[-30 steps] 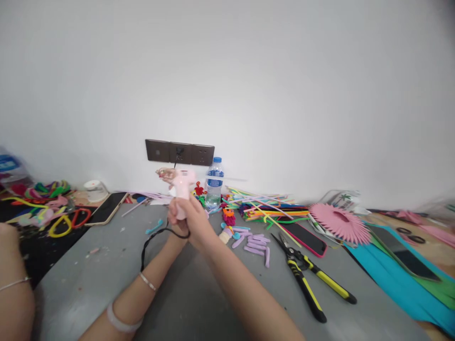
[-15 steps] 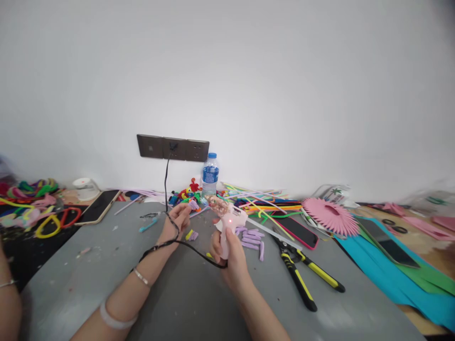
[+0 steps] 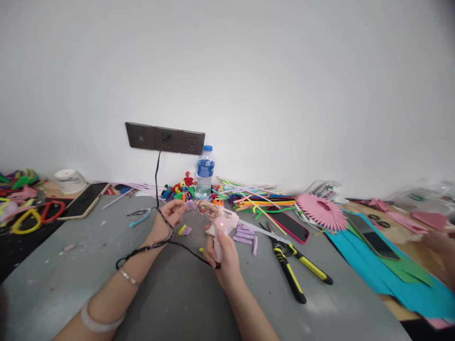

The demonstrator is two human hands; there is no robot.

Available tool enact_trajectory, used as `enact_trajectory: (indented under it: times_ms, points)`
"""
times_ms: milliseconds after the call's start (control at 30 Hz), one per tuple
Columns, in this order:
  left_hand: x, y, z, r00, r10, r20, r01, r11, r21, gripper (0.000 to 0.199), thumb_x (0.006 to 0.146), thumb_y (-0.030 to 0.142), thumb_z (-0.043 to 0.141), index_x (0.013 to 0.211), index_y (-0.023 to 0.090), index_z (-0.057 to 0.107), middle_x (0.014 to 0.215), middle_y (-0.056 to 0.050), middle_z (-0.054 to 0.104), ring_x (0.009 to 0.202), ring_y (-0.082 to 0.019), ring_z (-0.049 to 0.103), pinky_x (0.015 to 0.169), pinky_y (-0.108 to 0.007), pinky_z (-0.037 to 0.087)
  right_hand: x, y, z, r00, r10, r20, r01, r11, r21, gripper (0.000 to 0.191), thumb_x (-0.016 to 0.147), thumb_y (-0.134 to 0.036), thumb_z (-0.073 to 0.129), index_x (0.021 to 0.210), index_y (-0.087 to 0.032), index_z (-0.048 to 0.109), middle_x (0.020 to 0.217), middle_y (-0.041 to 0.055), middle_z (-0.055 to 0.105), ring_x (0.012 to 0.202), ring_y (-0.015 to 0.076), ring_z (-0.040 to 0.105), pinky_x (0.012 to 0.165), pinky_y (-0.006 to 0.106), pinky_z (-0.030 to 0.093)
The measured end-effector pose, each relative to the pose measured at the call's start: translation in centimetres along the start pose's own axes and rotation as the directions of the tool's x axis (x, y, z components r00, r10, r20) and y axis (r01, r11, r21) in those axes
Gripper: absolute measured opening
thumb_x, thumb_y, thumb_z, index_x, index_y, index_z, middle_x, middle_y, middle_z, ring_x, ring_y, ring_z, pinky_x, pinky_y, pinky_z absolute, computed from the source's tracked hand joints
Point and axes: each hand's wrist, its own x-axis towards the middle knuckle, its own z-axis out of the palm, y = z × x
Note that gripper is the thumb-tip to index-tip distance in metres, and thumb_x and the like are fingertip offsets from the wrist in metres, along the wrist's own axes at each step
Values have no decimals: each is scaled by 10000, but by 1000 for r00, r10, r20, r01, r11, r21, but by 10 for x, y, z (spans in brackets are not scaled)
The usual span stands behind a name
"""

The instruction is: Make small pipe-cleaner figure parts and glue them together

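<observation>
My right hand is wrapped round the handle of a pale pink glue gun, whose small red light is lit. A clear glue stick juts from its back. Pinched in the fingertips of my left hand is a small purple pipe cleaner piece, close to the gun's crusted nozzle. The black cord loops over my left forearm. Several cut purple pieces lie just beyond the gun. A yellow and purple piece rests between my hands.
Yellow-black pliers, a pink-cased phone and a heap of pipe cleaners lie to the right. At the wall stand a water bottle and a socket strip. A pink pleated paper fan sits further right, with another person's hand beyond.
The view has swung slightly right, so things sit further left. My left hand's purple piece is now nearer the nozzle. A person's hand shows at the right edge; the left-edge arm has almost left view.
</observation>
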Motion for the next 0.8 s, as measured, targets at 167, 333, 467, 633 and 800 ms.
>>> enact_trajectory:
  times_ms: [167, 333, 467, 633, 800]
  points:
    - [-1, 6, 3, 1000, -1, 8, 0, 1000, 14, 419, 601, 536, 813, 696, 166, 642, 413, 116, 294, 357, -23, 203, 376, -175, 165, -1, -1, 0, 1000, 5, 11, -4, 1000, -11, 457, 832, -580, 605, 956, -140, 597, 427, -120, 360, 304, 24, 210, 341, 166, 154]
    - [-3, 8, 3, 1000, 3, 18, -3, 1000, 22, 410, 619, 530, 805, 710, 164, 644, 417, 115, 298, 359, -25, 211, 379, -176, 173, 0, 2, -4, 1000, -2, 22, 3, 1000, -6, 415, 864, -546, 584, 958, -141, 595, 433, -121, 352, 309, 22, 205, 342, 160, 156]
    - [-2, 3, 0, 1000, 27, 5, -27, 999, 24, 388, 639, 514, 799, 716, 163, 652, 420, 114, 295, 357, -26, 210, 378, -179, 185, 0, 3, -6, 1000, -1, 23, 1, 1000, -7, 395, 879, -530, 570, 952, -142, 597, 432, -121, 352, 309, 21, 210, 342, 155, 172]
    - [0, 2, -1, 999, 37, -13, -36, 999, 17, 394, 631, 525, 800, 704, 165, 655, 411, 113, 303, 359, -27, 203, 379, -179, 183, -1, 0, -4, 1000, 8, 13, -7, 1000, -21, 412, 863, -549, 577, 940, -144, 591, 422, -121, 354, 308, 22, 209, 339, 152, 175]
    - [-1, 9, 4, 999, 31, -41, -30, 999, 19, 438, 573, 559, 818, 687, 171, 649, 395, 115, 308, 357, -32, 208, 379, -189, 183, -1, -2, -2, 1000, 21, 10, -21, 1000, -21, 422, 844, -564, 591, 925, -150, 579, 422, -121, 357, 310, 24, 211, 335, 152, 177]
